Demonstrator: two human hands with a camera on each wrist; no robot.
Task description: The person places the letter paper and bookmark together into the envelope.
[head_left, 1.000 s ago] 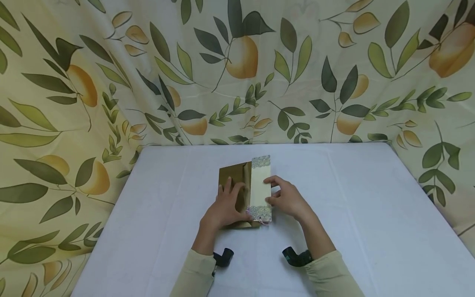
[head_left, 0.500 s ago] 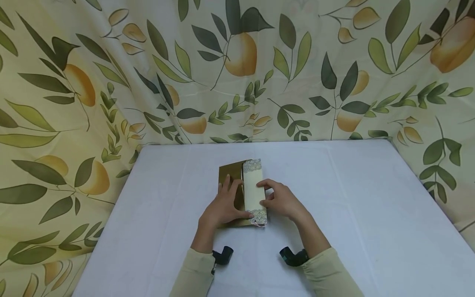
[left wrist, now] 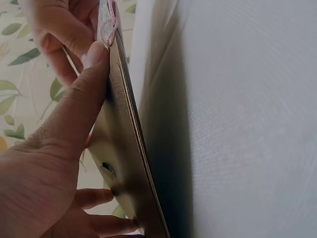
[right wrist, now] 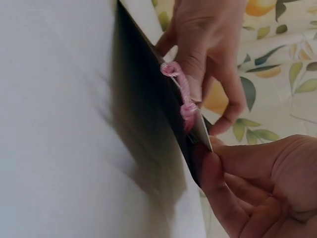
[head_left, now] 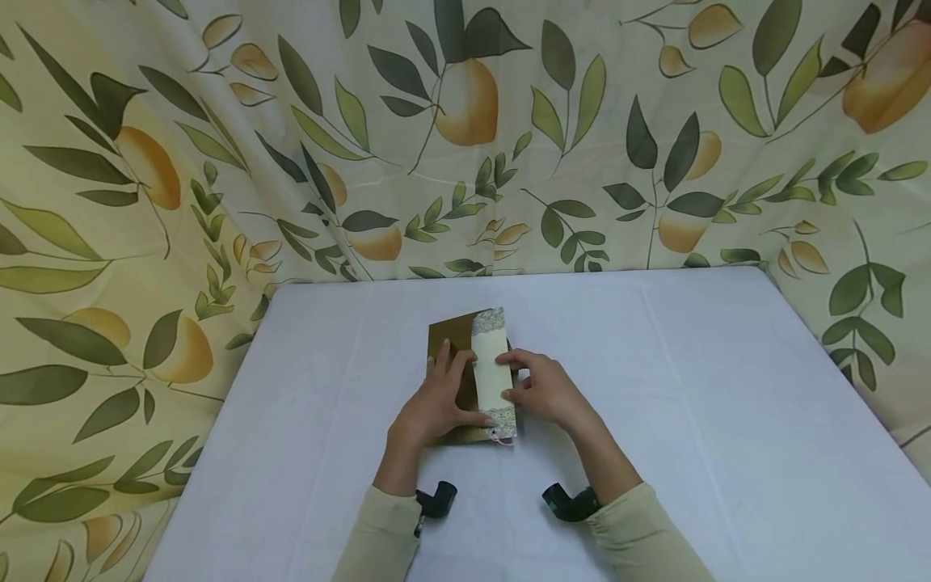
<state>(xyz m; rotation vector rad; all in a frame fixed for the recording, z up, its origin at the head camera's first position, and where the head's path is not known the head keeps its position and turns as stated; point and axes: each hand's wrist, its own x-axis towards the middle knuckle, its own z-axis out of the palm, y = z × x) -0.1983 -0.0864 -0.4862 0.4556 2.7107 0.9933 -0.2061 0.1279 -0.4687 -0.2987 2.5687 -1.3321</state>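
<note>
We see the left hand point(head_left: 432, 404) with its grip spread on the gold folder point(head_left: 452, 333); along the folder's right side, over the surface point(head_left: 655, 404), the bookmark point(head_left: 491, 356) points lengthwise away, pink cord point(right wrist: 184, 89) nearest; the right hand point(head_left: 545, 391) pinches its edge.

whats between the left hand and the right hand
In the head view, a cream card with patterned ends and part of a gold-brown piece lie between the left hand and right hand.
</note>
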